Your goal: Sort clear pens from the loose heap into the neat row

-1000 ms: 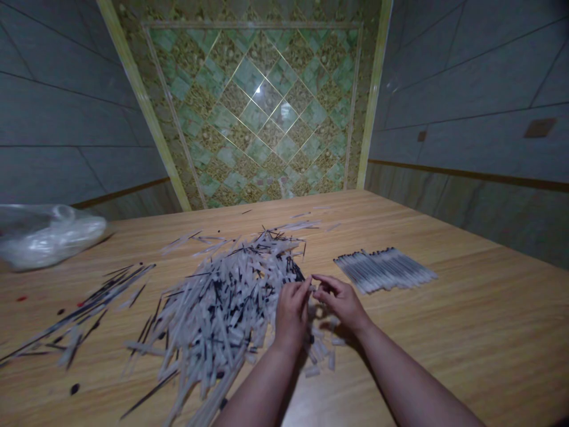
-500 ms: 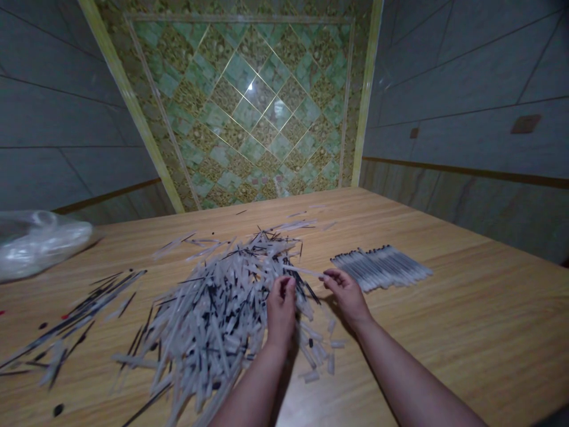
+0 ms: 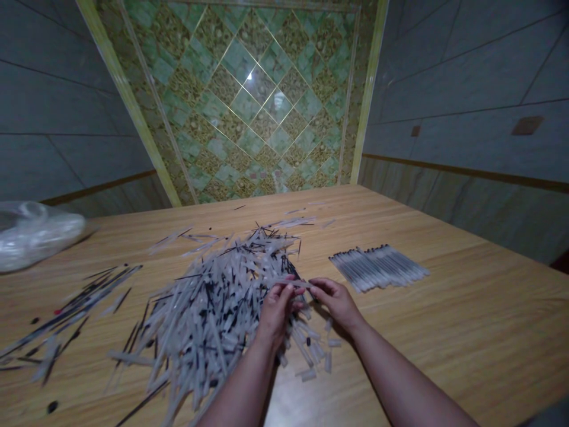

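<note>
The left hand [image 3: 274,311] and right hand [image 3: 336,301] had their fingers clamped on a pale tube [image 3: 299,284] — by the loose heap [image 3: 208,314] on the table [image 3: 466,308].

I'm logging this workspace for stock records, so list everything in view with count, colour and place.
table: one, light brown, beneath the pieces
heap of tubes and rods: one, uncountable pieces, whitish and black, mid-table
neat row of tubes: one, many, grey with dark tips, right of heap
short tube pieces: several, translucent, near the forearms
loose rods: many, mostly black, table's left
small black pieces: several, scattered
red piece: one, table's left
plastic bag: one, translucent whitish, far left
tiled wall: one, green and gold, behind
side walls: two, greyish
wall plates: two, brownish, right wall
slim tube: one, whitish, between fingers
left hand: one, holding slim tube
right hand: one, at its right end
</note>
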Tool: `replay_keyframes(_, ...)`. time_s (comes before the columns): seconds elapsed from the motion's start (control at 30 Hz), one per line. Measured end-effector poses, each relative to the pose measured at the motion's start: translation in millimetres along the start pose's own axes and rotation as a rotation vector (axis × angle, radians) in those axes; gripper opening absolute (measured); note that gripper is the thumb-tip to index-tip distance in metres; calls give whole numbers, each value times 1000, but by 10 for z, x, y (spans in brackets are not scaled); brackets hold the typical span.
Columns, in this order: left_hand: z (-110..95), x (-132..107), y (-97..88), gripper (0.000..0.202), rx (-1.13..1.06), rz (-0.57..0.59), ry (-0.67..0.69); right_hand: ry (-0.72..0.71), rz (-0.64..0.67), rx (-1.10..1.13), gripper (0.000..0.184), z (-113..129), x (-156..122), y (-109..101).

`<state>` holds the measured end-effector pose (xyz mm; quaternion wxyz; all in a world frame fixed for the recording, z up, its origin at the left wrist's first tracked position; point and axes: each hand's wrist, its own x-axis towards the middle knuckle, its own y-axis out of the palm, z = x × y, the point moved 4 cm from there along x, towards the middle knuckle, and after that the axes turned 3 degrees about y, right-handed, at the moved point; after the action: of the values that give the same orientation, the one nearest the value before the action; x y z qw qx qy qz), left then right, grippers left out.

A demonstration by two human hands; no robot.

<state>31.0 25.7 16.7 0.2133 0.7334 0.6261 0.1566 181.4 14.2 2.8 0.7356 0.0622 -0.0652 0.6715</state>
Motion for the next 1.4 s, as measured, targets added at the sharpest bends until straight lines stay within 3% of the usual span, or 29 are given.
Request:
replay_keyframes(0.23,-125,93,-260,36,40,-242,162,-198,-88,-543,27,-105,126,36)
replay_keyframes(0.37,-59,135,-316,35,74,-282,193,-182,-73,-776,22,-126,151,146)
replay_keyframes(0.83,22,140,-205,32,172,-261,220,-197,-119,-965,13,-71,96,217)
replay_keyframes(1.03,-19,159,-244,32,133,-263,223,-224,-160,-837,13,17,74,93)
replay_keyframes(1.23,-49,199,-339,35,48,-276,237,-109,-241,-441,23,196,75,-252)
replay_keyframes(1.4,-31,184,-376,32,-35,-287,192,-94,-312,-118,33,348,122,-404)
